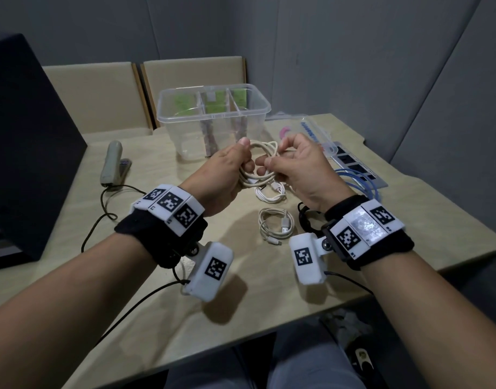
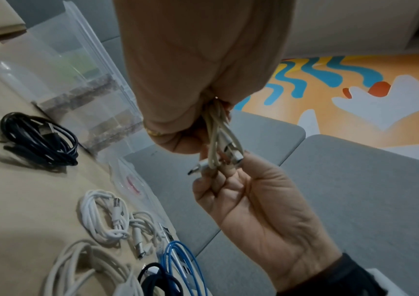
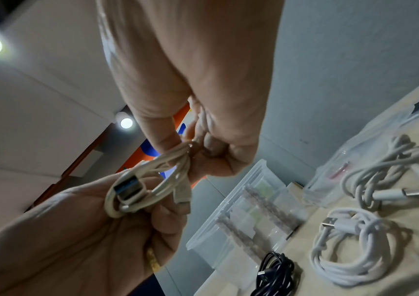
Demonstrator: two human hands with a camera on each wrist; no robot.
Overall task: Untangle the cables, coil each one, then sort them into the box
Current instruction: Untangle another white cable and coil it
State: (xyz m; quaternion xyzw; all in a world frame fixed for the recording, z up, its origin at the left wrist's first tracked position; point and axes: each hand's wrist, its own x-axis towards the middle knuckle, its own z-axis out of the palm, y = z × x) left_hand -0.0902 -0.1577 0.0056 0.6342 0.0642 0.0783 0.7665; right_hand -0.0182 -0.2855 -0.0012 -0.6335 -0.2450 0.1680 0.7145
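Between the two hands, held up over the table (image 1: 72,276), sits a cream cable (image 1: 262,153) — wound into several loose loops. The left hand (image 1: 224,178) wraps its fingers round one side of the bundle, thumb up on top; the right hand (image 1: 300,169) pinches the other side with curled fingertips, and a USB plug (image 3: 127,185) pokes out of the loops. Looks like the last turns of a coil being tidied, I'd say.

How far along? Below the hands, on the table, two white cables (image 1: 276,224) lie already coiled; just right of the right wrist a blue cable (image 1: 356,181) rests in open hoops, and a black cable (image 1: 307,219) peeks out beside it. Beyond the knuckles stands the box (image 1: 213,116) — clear plastic, rounded corners, divider walls splitting it into compartments — and I can make out no cable in it. So untangling seems mostly done, coiling nearly there, sorting all to come.

Cords look smooth and rubbery, springy enough to pop open; the tabletop is pale wood-look laminate
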